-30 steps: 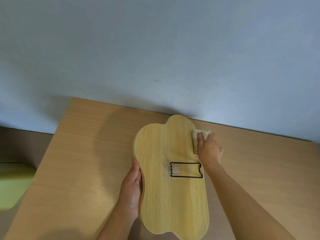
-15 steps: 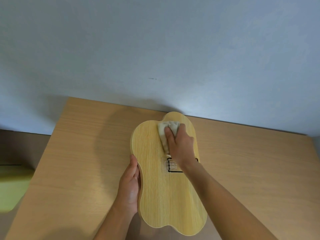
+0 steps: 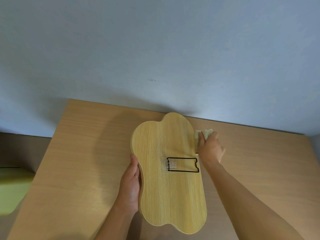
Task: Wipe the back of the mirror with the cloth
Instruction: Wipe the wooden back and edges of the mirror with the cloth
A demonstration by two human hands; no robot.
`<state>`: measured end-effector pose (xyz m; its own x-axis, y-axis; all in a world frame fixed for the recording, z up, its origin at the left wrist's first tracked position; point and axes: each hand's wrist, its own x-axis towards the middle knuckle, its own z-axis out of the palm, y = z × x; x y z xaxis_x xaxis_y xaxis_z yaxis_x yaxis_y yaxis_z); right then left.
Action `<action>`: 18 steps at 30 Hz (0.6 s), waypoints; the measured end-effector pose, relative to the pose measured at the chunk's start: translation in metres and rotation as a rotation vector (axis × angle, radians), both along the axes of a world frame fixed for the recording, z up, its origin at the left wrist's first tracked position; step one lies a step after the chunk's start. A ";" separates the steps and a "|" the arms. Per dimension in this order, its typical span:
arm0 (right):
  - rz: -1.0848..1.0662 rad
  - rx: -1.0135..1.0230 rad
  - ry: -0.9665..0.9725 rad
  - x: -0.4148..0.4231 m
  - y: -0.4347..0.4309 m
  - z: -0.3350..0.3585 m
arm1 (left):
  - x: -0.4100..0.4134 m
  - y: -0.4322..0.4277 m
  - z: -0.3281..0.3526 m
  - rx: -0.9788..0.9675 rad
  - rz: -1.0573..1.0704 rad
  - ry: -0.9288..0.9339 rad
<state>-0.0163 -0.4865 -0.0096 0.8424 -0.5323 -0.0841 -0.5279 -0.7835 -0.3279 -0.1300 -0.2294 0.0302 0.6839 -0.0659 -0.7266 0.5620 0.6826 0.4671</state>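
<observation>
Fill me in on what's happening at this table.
A person is cleaning a mirror that lies face down on the wooden table, its wood-grain back up. The left hand steadies the mirror's left edge. The right hand holds a pale cloth at the upper right edge, partly off the mirror and over the table. A black wire stand lies flat at the middle of the back.
</observation>
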 end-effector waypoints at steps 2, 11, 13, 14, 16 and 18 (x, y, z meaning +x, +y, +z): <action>0.075 0.161 -0.115 -0.003 0.028 0.020 | 0.000 0.000 0.000 0.015 0.008 -0.002; 0.388 0.417 -0.103 -0.018 0.112 0.038 | -0.002 0.000 -0.001 0.008 -0.001 0.011; 0.335 0.368 -0.061 -0.009 0.091 0.028 | -0.002 0.001 0.000 0.003 -0.001 0.013; 0.286 0.350 -0.043 -0.007 0.078 0.021 | -0.002 0.001 0.000 0.011 -0.003 0.016; 0.164 0.306 -0.020 -0.007 0.052 0.006 | -0.003 0.002 0.000 0.033 -0.004 0.022; 0.051 0.219 0.017 -0.012 0.026 -0.006 | -0.003 0.002 -0.001 0.042 -0.012 0.022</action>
<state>-0.0285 -0.4603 -0.0158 0.8651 -0.4570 -0.2071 -0.4965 -0.7203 -0.4844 -0.1332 -0.2275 0.0297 0.6669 -0.0433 -0.7439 0.5808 0.6556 0.4826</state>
